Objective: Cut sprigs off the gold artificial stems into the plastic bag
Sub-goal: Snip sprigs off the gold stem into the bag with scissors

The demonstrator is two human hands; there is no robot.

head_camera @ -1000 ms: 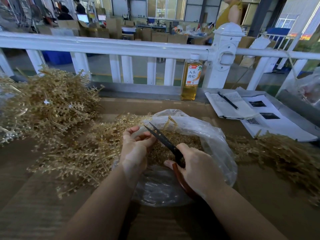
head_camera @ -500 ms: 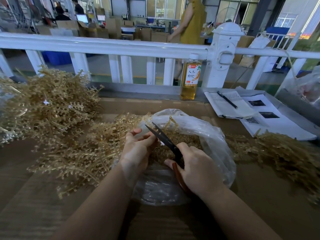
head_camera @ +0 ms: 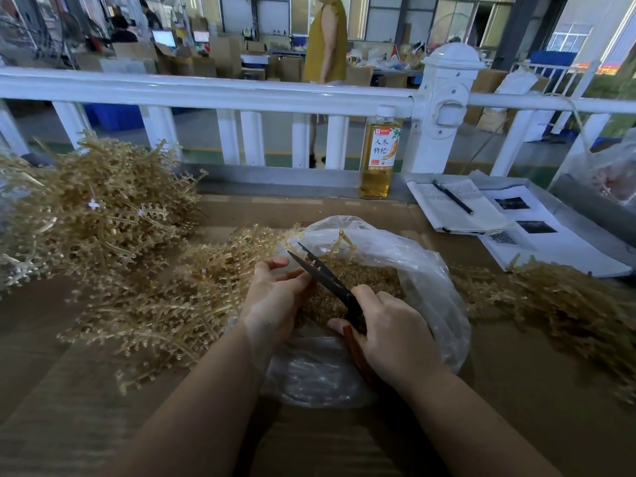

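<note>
Up-left, scissors (head_camera: 330,282) over plastic bag (head_camera: 430,280).

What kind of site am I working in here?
Most likely a factory or warehouse floor doing craft assembly: stacked cardboard boxes behind the white railing, computer screens, and gold artificial stems heaped on the worktable.

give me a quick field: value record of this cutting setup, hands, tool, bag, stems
left hand: pinches a gold stem at the bag mouth
right hand: grips the scissors, blades slightly apart, pointing up-left
plastic bag: clear, open, cut sprigs inside
uncut stems: large pile on the left
stems at right: smaller heap
bottle: upright by the railing
table: brown surface
</note>
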